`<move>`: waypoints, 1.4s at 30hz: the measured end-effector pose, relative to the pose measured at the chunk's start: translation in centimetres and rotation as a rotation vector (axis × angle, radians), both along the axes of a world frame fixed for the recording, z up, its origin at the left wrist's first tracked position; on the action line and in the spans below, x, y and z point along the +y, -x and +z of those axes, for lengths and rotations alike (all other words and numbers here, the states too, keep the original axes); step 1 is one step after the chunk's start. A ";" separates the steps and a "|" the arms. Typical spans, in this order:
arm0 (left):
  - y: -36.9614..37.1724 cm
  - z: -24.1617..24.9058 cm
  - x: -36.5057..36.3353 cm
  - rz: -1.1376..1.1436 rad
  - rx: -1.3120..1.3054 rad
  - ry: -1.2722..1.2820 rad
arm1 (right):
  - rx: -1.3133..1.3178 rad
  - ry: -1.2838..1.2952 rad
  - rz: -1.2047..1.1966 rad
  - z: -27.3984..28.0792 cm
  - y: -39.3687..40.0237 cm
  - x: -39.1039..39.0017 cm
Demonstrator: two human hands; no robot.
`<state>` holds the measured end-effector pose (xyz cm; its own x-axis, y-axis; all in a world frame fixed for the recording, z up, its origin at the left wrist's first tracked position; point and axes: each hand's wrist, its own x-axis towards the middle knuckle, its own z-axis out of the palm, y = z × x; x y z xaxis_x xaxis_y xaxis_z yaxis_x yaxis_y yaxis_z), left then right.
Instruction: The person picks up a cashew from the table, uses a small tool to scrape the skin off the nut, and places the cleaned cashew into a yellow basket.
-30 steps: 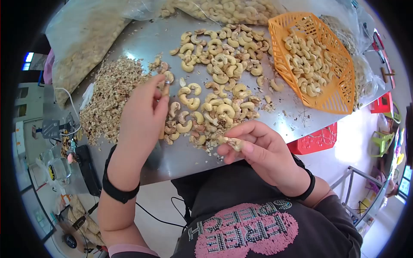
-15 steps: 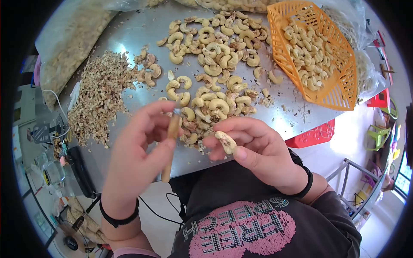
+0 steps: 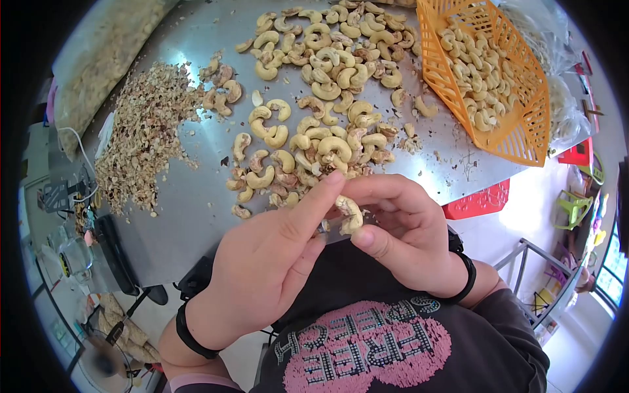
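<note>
A pale, curved cashew nut (image 3: 351, 216) with flaky brownish patches is pinched between the thumb and fingers of my right hand (image 3: 409, 239). My left hand (image 3: 272, 262) is closed, its back towards me and its fingertips at the cashew's left side. A small bluish metal part (image 3: 324, 226) shows below the left fingers; the wooden handle seen earlier is hidden by the hand. Just beyond both hands lies a near pile of cashews (image 3: 333, 149), some with brown skin still on.
Flaky skin scraps (image 3: 141, 137) are heaped on the metal table (image 3: 209, 164) at left. More cashews (image 3: 334, 56) lie at the back. An orange basket (image 3: 524, 141) of pale cashews stands at right, with a clear bag of nuts (image 3: 111, 59) at far left.
My left hand has moved right and turned inward to meet the cashew, and the wooden-handled tool has gone out of sight behind it. My right hand stays nearly in place with the cashew.
</note>
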<state>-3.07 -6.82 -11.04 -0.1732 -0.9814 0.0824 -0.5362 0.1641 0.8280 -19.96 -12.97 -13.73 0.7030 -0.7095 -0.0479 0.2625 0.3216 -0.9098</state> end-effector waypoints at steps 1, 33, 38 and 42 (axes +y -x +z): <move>0.0 -0.1 0.1 -0.007 0.025 -0.001 | 0.002 -0.002 0.000 0.0 0.0 0.0; 0.2 0.4 0.1 0.086 0.041 0.019 | -0.042 0.007 -0.026 0.4 -0.1 0.3; -0.2 0.9 0.0 0.089 -0.016 0.044 | -0.055 -0.025 -0.037 0.3 0.0 0.1; -0.4 1.1 -0.1 -0.006 -0.057 0.080 | -0.061 -0.032 -0.024 0.1 0.0 0.0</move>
